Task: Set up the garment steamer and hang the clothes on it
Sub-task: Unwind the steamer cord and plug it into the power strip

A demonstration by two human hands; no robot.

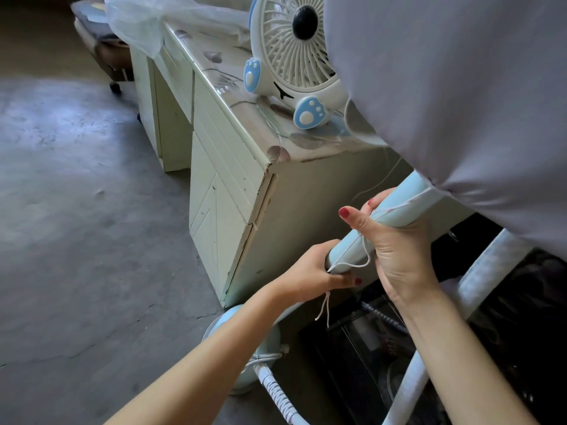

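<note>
Head view
Left grip (319, 271): fingers curled round the lower end of the light-blue steamer pole (383, 222), thumb side toward the bench.
Right grip (395, 240): wrapped round the same pole just above the left one, palm toward the camera, thumb up along the pole.
Steamer pole: tilted, running from the left hand up and right until it goes under the grey garment (460, 96).
Cord (356, 265): thin white string looped over the pole's lower end, between the two hands; its knotted tail hangs below the left hand.
Grey garment: hangs at upper right, covering the pole's upper part and the fan's right edge.
Steamer base (242, 345): round, light blue, on the floor (76, 210) beside the bench corner, partly behind the left forearm.
Hose (276, 391): white, ribbed, leaves the base toward the lower edge.
Bench (233, 179): cream cabinet with a patterned top.
Fan (294, 56): white, with blue paw feet, stands on the bench top.
Plastic bag (138, 23): clear, lies at the bench's far end.
</note>
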